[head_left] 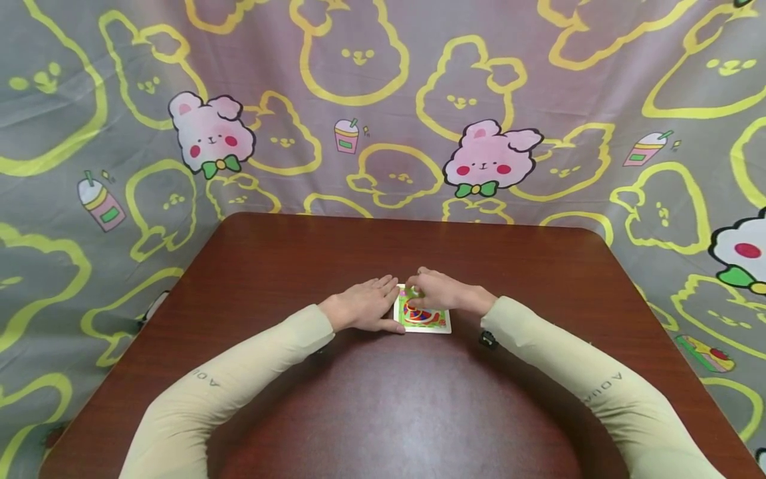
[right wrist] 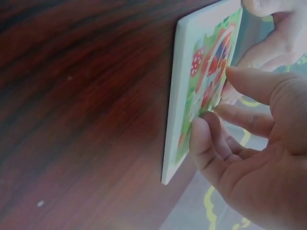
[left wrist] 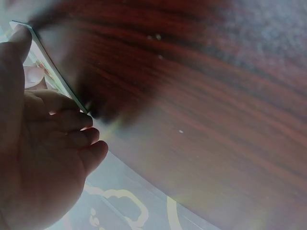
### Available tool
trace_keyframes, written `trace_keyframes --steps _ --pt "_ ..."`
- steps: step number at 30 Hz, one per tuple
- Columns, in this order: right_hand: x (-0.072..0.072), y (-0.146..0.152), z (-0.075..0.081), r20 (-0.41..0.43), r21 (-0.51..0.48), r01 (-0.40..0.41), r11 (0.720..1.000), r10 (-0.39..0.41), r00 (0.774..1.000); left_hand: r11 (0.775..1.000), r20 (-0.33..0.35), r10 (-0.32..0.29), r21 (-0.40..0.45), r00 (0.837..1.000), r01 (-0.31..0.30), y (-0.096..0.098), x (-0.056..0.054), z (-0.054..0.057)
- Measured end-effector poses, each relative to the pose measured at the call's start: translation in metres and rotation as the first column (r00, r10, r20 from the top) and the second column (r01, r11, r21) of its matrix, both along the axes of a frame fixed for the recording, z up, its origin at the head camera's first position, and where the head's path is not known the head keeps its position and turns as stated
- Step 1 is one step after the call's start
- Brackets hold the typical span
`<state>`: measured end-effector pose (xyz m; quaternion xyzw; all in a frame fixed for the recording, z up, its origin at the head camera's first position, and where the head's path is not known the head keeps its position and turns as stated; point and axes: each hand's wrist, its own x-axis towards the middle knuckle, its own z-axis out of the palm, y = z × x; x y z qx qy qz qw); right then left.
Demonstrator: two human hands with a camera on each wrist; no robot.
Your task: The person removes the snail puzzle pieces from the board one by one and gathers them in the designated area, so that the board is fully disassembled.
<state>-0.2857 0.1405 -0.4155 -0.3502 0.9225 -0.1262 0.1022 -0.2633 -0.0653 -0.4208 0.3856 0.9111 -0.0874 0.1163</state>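
A small square picture board (head_left: 435,324) with a white rim lies on the table; its bright picture has a spiral red and blue shell on green. At its left side rests my left hand (head_left: 371,306), fingers extended, thumb along the near left corner. My right hand (head_left: 445,291) reaches over the far right part of the board, fingers bent. In the right wrist view, the right fingertips (right wrist: 233,76) touch the picture and stand apart from one another, with no separate thing visible between them. The left wrist view shows the left palm (left wrist: 53,148) beside the board's edge.
The board lies on a dark reddish-brown wooden table (head_left: 383,412) with rounded far corners. Behind and on both sides hangs a grey cloth (head_left: 395,120) with yellow outlines and pink rabbit heads. Pale sleeves (head_left: 239,366) cover both forearms.
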Motion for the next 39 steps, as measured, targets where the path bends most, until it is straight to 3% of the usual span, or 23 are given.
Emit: trace_keyframes --steps 18,27,35,39 --pt "-0.002 -0.004 -0.002 -0.046 -0.026 -0.04 0.999 0.038 0.998 1.0 -0.003 0.013 0.001 1.0 -0.013 0.0 -0.002 0.001" --pt "-0.008 -0.004 -0.004 -0.024 -0.056 -0.023 0.998 0.022 0.999 1.0 -0.01 0.013 0.004 1.0 -0.013 0.0 -0.003 0.003" --pt "-0.006 -0.006 -0.01 -0.006 -0.053 0.051 0.997 -0.051 0.999 1.0 -0.024 -0.002 0.001 1.0 0.002 0.0 0.0 -0.003" --pt "-0.004 -0.008 -0.012 -0.014 -0.056 0.042 0.998 -0.042 0.999 1.0 -0.037 0.009 0.0 0.999 -0.009 -0.001 0.001 -0.005"
